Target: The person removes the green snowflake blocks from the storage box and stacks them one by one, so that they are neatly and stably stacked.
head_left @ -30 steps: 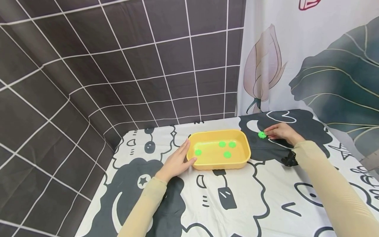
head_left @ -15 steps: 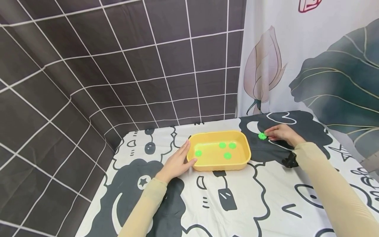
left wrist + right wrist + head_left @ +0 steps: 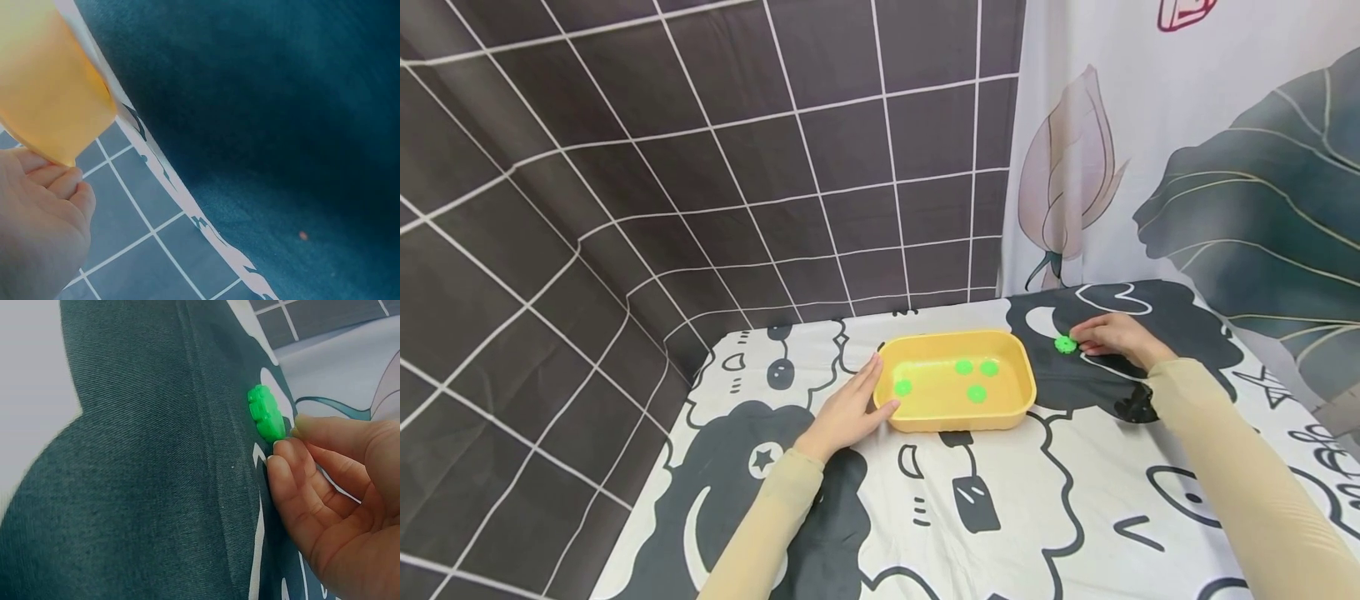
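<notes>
A yellow plastic tray (image 3: 955, 423) stands on the patterned cloth with several flat green discs inside, among them a disc (image 3: 903, 387) at its left end. My left hand (image 3: 845, 412) holds the tray's left end, fingers along the end wall and thumb at the front corner. In the left wrist view, bent fingers (image 3: 65, 181) meet the tray's edge. Right of the tray, my right hand (image 3: 1112, 335) pinches a small green disc with a notched rim (image 3: 1064, 344) by its edge. The right wrist view shows this notched disc (image 3: 267, 414) at the thumb and fingertips, close over the dark cloth.
The cloth (image 3: 1037, 508) has black-and-white cartoon prints. A small black object (image 3: 1135, 404) shows beside the right sleeve. Behind stands a dark grid-patterned sheet (image 3: 820, 192), and a curtain with a flower print (image 3: 1067, 167) hangs at the right.
</notes>
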Available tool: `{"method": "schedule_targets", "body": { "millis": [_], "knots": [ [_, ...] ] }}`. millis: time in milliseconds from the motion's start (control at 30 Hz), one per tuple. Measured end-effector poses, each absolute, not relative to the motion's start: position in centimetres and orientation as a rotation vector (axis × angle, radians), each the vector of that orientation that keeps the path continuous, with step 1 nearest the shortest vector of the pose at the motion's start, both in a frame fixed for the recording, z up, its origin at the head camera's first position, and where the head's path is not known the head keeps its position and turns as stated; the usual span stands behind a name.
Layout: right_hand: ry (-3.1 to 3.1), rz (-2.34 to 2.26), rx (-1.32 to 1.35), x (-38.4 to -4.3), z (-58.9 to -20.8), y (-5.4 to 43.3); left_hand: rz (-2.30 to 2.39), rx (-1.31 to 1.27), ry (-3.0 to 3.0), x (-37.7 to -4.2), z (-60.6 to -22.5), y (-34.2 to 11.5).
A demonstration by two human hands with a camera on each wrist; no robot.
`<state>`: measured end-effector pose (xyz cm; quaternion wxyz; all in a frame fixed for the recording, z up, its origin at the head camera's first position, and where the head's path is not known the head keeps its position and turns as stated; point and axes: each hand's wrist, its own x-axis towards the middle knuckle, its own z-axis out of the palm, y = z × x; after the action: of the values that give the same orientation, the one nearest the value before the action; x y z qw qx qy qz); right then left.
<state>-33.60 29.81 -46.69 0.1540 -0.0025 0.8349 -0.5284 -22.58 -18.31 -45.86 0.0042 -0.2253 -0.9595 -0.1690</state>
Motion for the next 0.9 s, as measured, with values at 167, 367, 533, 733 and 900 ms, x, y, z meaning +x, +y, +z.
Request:
{"method": "schedule_targets", "body": {
  "millis": [167,367,533,733,900],
  "knots": [
    [2.404,-1.492,-0.02,-33.6,-46.3,30.0,-0.531,-0.708,-3.006,-22.6,-46.0,-18.3],
    [2.448,-1.439,-0.024,-33.8,-45.2,29.6,-0.542,-0.712,-3.002,-22.5,-45.9,-18.4],
    [2.481,-1.416,-0.064,-34.0,-44.4,28.7,-0.545,-0.716,-2.999,-22.6,-45.8,-18.4],
    [2.486,-1.406,-0.091,-34.4,-43.6,27.8,-0.548,-0.715,-3.001,-22.6,-45.8,-18.4],
    [2.469,-1.422,-0.099,-34.7,-42.7,26.9,-0.554,-0.715,-3.0,-22.5,-45.8,-18.5]
  ]
}}
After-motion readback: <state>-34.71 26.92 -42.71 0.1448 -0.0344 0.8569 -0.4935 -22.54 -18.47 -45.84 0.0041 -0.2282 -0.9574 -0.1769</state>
